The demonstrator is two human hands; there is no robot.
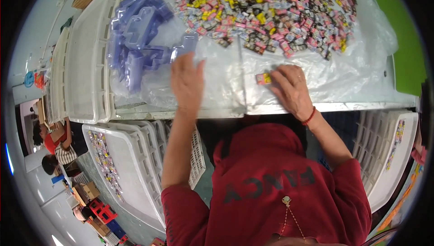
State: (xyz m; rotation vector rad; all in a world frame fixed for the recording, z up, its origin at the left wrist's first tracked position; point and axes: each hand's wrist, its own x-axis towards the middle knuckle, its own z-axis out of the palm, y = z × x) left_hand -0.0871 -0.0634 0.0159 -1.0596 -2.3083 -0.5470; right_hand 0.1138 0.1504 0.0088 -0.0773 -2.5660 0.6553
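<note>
While right hand (291, 90) pinches small packet (263, 78) at fingertips, left hand (186, 81) reaches, open.

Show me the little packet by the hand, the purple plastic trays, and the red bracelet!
small packet (263, 78), head view, on its pink and yellow face beside the right hand's fingertips.
purple plastic trays (135, 33), head view, on the middle of the pile.
red bracelet (309, 117), head view, on the band at the right wrist.
</note>
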